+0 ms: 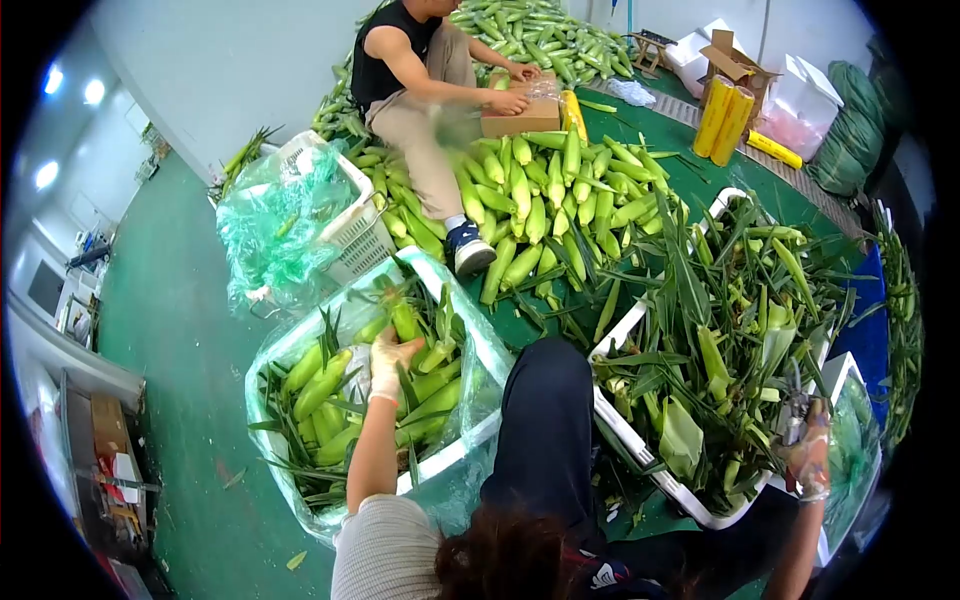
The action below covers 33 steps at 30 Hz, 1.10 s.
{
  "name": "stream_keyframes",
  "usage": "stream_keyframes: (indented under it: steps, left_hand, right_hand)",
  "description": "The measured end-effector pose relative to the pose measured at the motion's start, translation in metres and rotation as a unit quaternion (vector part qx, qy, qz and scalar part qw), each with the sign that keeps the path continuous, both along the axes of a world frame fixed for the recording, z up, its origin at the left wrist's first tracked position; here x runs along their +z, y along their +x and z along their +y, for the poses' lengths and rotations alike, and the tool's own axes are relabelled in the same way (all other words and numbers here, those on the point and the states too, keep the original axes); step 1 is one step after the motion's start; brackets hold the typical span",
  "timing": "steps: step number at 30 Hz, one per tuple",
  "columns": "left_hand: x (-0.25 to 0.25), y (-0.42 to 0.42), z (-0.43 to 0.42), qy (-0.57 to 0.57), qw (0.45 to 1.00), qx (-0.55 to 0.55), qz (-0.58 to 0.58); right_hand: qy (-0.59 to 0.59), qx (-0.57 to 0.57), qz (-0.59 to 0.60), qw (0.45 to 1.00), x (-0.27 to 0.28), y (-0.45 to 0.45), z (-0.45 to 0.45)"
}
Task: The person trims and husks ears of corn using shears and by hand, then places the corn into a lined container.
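My left hand [386, 365], in a pale glove, reaches into the plastic-lined white crate [470, 438] on the left. Its thumb and fingers are around the lower end of a green ear of corn [404, 320]. More ears in husk [322, 386] lie around it, with loose leaves among them. At the far right, my right hand [808, 460], also gloved, is closed around a metal hand tool [793, 418] that looks like pruning shears; its shape is partly hidden. That hand is beside a white crate [640, 462] heaped with husk leaves and stalk ends [705, 360].
A co-worker [415, 90] sits ahead, both hands at a cardboard box [530, 118]. Between us lies a pile of corn [540, 200]. A white basket [360, 235] with green plastic film [275, 215] stands at left. Yellow rolls [722, 120] stand at the back right.
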<state>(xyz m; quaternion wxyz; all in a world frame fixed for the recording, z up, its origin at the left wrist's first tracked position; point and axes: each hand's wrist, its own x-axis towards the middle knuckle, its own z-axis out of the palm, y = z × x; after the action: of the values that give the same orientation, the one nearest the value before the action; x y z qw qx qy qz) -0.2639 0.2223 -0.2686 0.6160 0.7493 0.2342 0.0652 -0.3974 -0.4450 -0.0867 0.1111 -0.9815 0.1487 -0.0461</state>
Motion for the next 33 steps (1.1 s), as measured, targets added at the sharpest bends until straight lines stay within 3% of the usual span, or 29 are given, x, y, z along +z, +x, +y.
stream_keyframes:
  steps: [2,4,5,6,8,10,11,12,13,15,17,20,21,25,28,29,30,32,33]
  left_hand:
    - [0.055,0.0,-0.015,0.0,0.985,-0.018,-0.171]
    - [0.148,0.017,-0.048,0.107,0.971,-0.081,-0.199]
    - [0.179,0.029,-0.065,0.167,0.948,-0.111,-0.249]
    - [0.205,0.046,-0.086,0.224,0.915,-0.144,-0.305]
    - [0.236,0.073,-0.156,0.129,0.907,-0.195,-0.349]
    - [0.226,0.1,-0.22,0.304,0.859,-0.219,-0.348]
    - [0.202,0.118,-0.252,0.244,0.856,-0.271,-0.367]
    - [0.184,0.133,-0.287,0.183,0.845,-0.323,-0.383]
    - [0.206,0.11,-0.323,0.158,0.805,-0.381,-0.427]
    - [0.18,0.116,-0.372,0.045,0.828,-0.446,-0.337]
    - [0.172,0.108,-0.406,0.135,0.826,-0.446,-0.318]
    - [0.185,0.08,-0.436,0.183,0.792,-0.517,-0.268]
    - [0.177,0.079,-0.442,0.242,0.774,-0.503,-0.298]
    - [0.163,0.062,-0.447,0.287,0.743,-0.504,-0.335]
    - [0.164,0.058,-0.446,0.272,0.712,-0.582,-0.284]
    - [0.164,0.059,-0.445,0.295,0.683,-0.585,-0.323]
    - [0.164,0.06,-0.444,0.294,0.683,-0.587,-0.32]
    - [0.166,0.063,-0.44,0.284,0.701,-0.58,-0.303]
    - [0.152,0.071,-0.437,0.158,0.742,-0.583,-0.288]
  right_hand:
    - [0.098,-0.039,-0.022,0.994,0.006,-0.012,-0.006]
    - [0.096,-0.064,-0.015,0.993,-0.003,-0.015,-0.006]
    - [0.075,-0.052,0.012,0.996,-0.009,-0.014,-0.005]
    - [0.078,0.003,-0.033,0.996,-0.027,-0.014,-0.002]
    - [0.153,0.056,-0.015,0.987,0.002,0.001,0.061]
    - [0.18,0.094,0.071,0.976,0.022,0.014,0.097]
    - [0.18,0.138,0.01,0.974,0.014,0.015,0.102]
    - [0.217,0.137,0.057,0.965,0.021,0.022,0.105]
    - [0.2,0.16,0.01,0.967,0.011,0.023,0.101]
    - [0.249,0.147,-0.002,0.957,0.009,0.027,0.094]
    - [0.306,0.117,0.014,0.945,0.013,0.032,0.082]
    - [0.337,0.063,0.046,0.938,0.018,0.043,0.056]
    - [0.321,0.074,0.036,0.943,0.013,0.047,0.043]
    - [0.353,0.132,0.069,0.924,0.015,0.058,0.006]
    - [0.382,0.229,0.118,0.888,0.017,0.067,-0.012]
    - [0.457,0.211,0.19,0.843,0.02,0.068,-0.014]
    - [0.505,0.231,0.166,0.815,0.017,0.067,-0.014]
    - [0.61,0.126,0.174,0.763,0.002,0.063,-0.016]
    - [0.653,0.101,0.114,0.742,-0.002,0.057,-0.009]
